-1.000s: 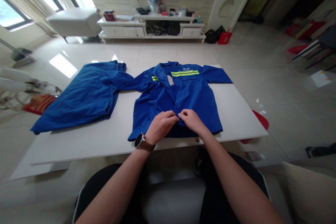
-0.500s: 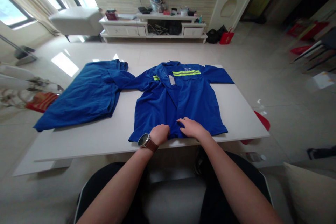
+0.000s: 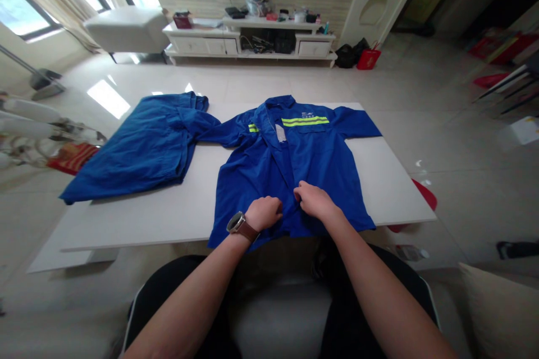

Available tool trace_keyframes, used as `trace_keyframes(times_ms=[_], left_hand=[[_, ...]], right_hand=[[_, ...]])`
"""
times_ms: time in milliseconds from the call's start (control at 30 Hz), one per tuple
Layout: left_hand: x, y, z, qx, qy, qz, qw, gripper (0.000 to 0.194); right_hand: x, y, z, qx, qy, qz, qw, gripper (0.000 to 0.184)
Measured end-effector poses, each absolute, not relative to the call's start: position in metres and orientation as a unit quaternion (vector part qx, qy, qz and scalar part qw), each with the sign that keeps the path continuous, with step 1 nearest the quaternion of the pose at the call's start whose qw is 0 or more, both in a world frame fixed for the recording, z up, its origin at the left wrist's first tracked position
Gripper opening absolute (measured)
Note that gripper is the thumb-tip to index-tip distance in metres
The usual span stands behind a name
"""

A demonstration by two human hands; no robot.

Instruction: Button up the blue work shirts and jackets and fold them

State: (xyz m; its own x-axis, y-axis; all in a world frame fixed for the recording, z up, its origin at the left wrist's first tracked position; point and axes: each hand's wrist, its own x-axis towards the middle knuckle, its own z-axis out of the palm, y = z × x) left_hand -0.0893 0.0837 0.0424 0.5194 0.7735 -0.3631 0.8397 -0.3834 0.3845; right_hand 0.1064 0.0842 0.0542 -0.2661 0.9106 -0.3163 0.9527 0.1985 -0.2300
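Observation:
A blue work jacket (image 3: pixel 326 162) lies front side up on the white table (image 3: pixel 197 179), its collar away from me. Yellow-green reflective strips cross its chest, and its front edges part slightly below the collar. My left hand (image 3: pixel 264 212), with a watch (image 3: pixel 236 222) on the wrist, is closed on the cloth at the lower front. Beside it, a little farther up, my right hand (image 3: pixel 314 200) pinches the other side of the front opening. The fingertips of both hands are partly hidden. The jacket's hem hangs over the near table edge.
Blue folded clothing (image 3: pixel 138 148) covers the table's left end, touching the jacket's sleeve. Behind the table stand a white TV cabinet (image 3: pixel 202 45) and a white bench (image 3: pixel 126 31). A red stool (image 3: pixel 425 193) is partly under the right end. A cushion (image 3: pixel 501 308) lies at lower right.
The jacket has shifted toward me, so its hem now drops past the table edge. My right hand has closed from spread fingers onto the cloth and moved slightly right and up.

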Motion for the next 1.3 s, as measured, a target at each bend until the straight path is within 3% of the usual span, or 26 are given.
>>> trace_keyframes(times_ms=[267,400,533,733,867,1100,1300], left_hand=[[-0.067,0.083,0.007,0.828,0.478,0.018,0.293,0.021],[-0.059,0.078,-0.003,0.82,0.488,0.045,0.296,0.013],[-0.06,0.086,0.006,0.776,0.495,0.149,0.363,0.004],[-0.065,0.1,0.031,0.689,0.496,0.334,0.409,0.008],[-0.065,0.1,0.042,0.662,0.479,0.406,0.409,0.01],[-0.063,0.098,0.051,0.659,0.458,0.44,0.403,0.008],[-0.064,0.097,0.053,0.661,0.463,0.426,0.41,0.006]], right_hand=[[0.12,0.098,0.062,0.661,0.713,-0.231,-0.032,0.024],[0.123,0.104,0.065,0.685,0.677,-0.244,-0.112,0.025],[0.126,0.108,0.068,0.686,0.626,-0.314,-0.2,0.022],[0.125,0.11,0.076,0.63,0.506,-0.47,-0.355,0.019],[0.124,0.108,0.082,0.606,0.455,-0.503,-0.415,0.023],[0.121,0.107,0.083,0.585,0.462,-0.503,-0.437,0.029],[0.114,0.105,0.08,0.553,0.533,-0.499,-0.401,0.03]])
